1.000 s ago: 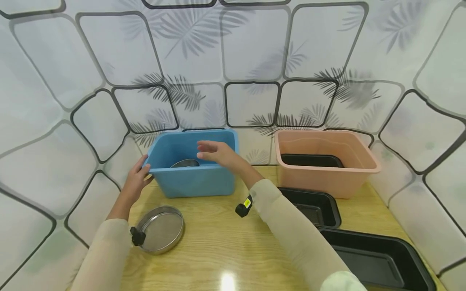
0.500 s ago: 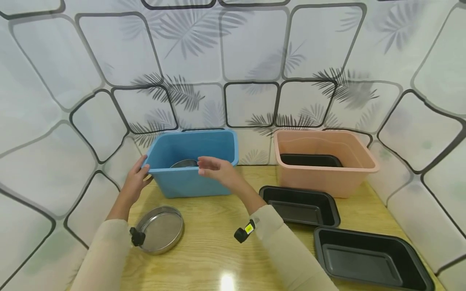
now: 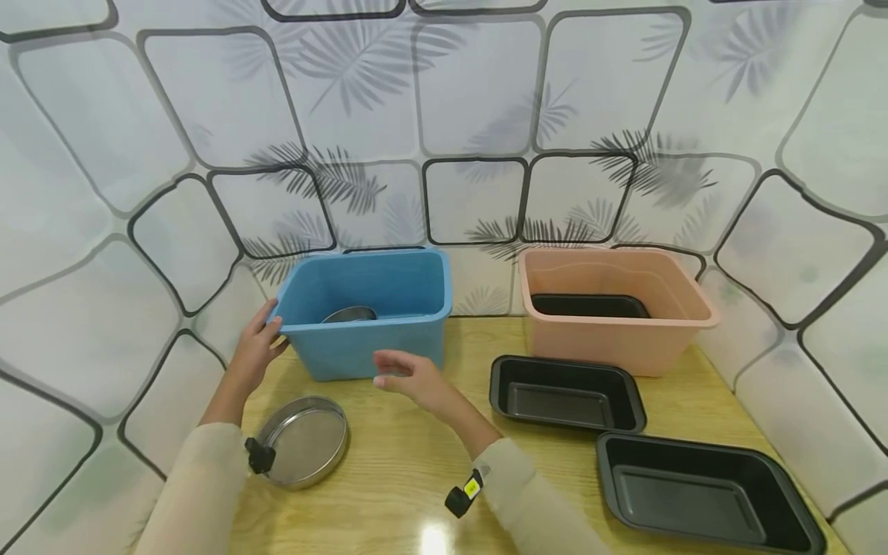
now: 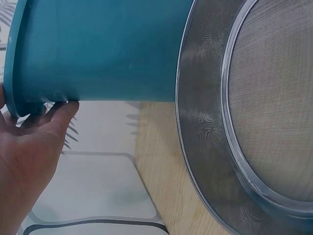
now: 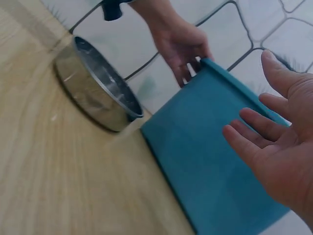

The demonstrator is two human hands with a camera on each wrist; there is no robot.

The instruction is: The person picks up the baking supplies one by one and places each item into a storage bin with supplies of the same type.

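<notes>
One blue bin [image 3: 340,351] is standing back left on the table [image 3: 388,478], left hand [image 3: 252,356] gripping its rim, probably to steady it, while the right hand [image 3: 418,383], empty, fingers loose, is hovering in front.

No legible text; yellow label [image 3: 472,488] on black wrist device [image 3: 457,502] too small to read.
</notes>
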